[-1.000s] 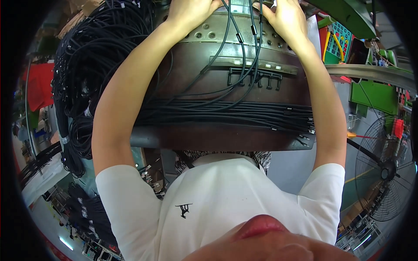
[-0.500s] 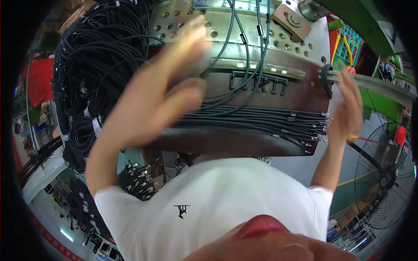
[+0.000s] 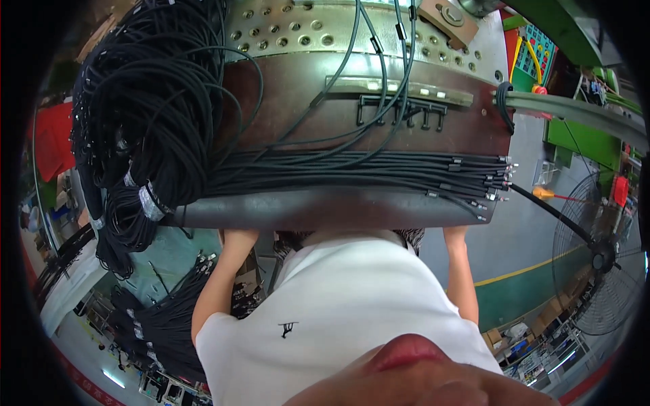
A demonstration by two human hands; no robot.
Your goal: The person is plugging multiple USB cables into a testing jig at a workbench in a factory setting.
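You have one surface (image 3: 305, 211), one row of black cables (image 3: 352, 176) on it, too closely packed to count, and four cable strands (image 3: 354, 44) rising from it. You also have one comb-shaped rack (image 3: 425, 106), one pale bar (image 3: 362, 86), one bolted block (image 3: 462, 31), one fan (image 3: 601, 257) and two forearms (image 3: 223, 274).

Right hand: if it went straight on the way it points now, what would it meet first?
Likely the front edge of the table: the right hand points at it and is mostly hidden there. Whether it would touch or pass beneath, I can't tell.
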